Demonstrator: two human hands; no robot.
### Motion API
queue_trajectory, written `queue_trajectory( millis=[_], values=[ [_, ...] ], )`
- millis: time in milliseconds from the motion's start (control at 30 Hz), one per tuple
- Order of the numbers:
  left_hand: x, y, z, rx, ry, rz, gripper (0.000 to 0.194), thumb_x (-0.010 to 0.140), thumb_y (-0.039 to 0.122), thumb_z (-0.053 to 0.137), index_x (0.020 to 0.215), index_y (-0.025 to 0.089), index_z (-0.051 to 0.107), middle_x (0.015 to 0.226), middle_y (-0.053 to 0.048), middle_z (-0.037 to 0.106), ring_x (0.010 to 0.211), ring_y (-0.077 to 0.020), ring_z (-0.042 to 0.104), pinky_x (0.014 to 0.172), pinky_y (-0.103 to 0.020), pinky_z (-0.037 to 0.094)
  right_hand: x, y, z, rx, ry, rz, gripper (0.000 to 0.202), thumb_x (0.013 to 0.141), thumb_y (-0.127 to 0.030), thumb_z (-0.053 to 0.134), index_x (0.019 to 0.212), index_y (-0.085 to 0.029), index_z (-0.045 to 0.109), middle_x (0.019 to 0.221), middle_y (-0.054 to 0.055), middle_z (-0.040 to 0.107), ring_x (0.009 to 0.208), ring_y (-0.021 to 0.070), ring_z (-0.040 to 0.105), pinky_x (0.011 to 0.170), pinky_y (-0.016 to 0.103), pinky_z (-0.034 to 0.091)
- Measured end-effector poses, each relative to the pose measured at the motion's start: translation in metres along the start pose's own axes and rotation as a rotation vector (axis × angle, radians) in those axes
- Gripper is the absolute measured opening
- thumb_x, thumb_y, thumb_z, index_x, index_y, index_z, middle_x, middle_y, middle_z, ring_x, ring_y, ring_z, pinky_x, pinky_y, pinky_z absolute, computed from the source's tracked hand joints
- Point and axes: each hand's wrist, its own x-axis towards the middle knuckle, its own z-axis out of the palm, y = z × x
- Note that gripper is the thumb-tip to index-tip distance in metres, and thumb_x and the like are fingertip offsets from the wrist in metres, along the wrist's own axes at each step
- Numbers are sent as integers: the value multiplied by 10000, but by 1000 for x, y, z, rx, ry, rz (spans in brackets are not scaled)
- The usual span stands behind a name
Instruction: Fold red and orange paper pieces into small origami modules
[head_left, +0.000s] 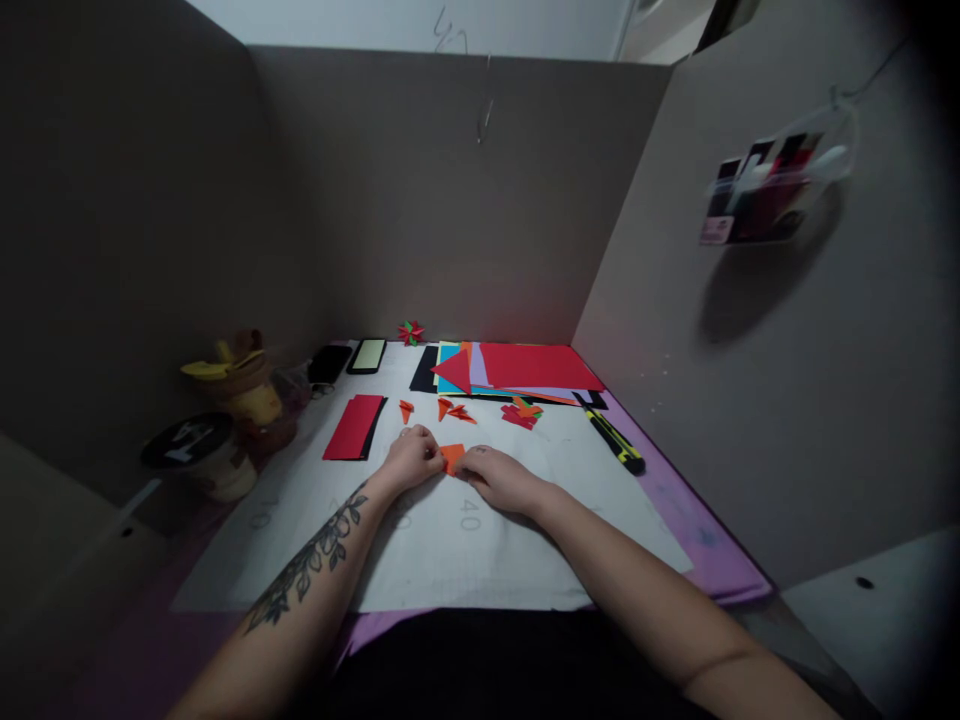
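A small piece of orange paper (452,457) lies on the white sheet (525,560) between my two hands. My left hand (415,456) pinches its left edge, fingers curled together. At its right edge, my right hand (496,475) grips the paper with closed fingers; the fingertips are partly hidden. Just beyond my hands lie several small folded orange paper pieces (406,411). A little to their right is a loose pile of red, orange and green paper pieces (521,412).
Red paper strips (354,427) lie at left, coloured sheets (540,367) at the back. A yellow-black utility knife (615,440) rests at right. Phones (367,356), a folded paper star (410,333), a lidded cup (199,455) and a pot (244,385) stand around. Grey panels (450,200) enclose the table.
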Motion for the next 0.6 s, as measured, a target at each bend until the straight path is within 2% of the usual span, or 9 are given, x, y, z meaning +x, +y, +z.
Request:
queue_trajectory(
  millis=[400, 533, 600],
  values=[
    [1, 2, 3, 47, 9, -5, 149, 702, 305, 585, 669, 188, 670, 933, -61, 604, 891, -216, 530, 751, -299, 426, -1, 2, 1, -19, -28, -53, 254, 862, -112, 496, 972, -224, 695, 901, 52, 607, 870, 171, 500, 793, 291, 412],
    [1, 0, 1, 36, 0, 0, 153, 707, 298, 584, 682, 179, 676, 932, -68, 604, 884, -211, 534, 764, -297, 426, 0, 4, -1, 27, -16, -12, 291, 832, -50, 484, 994, -189, 682, 930, 57, 638, 902, 167, 537, 837, 302, 428],
    [-1, -2, -4, -11, -22, 49, 148, 717, 296, 588, 704, 186, 687, 934, -63, 609, 897, -205, 538, 812, -298, 423, 0, 6, -1, 49, -9, -4, 307, 815, -22, 478, 978, -179, 686, 941, 58, 655, 914, 166, 552, 856, 305, 434]
  ],
)
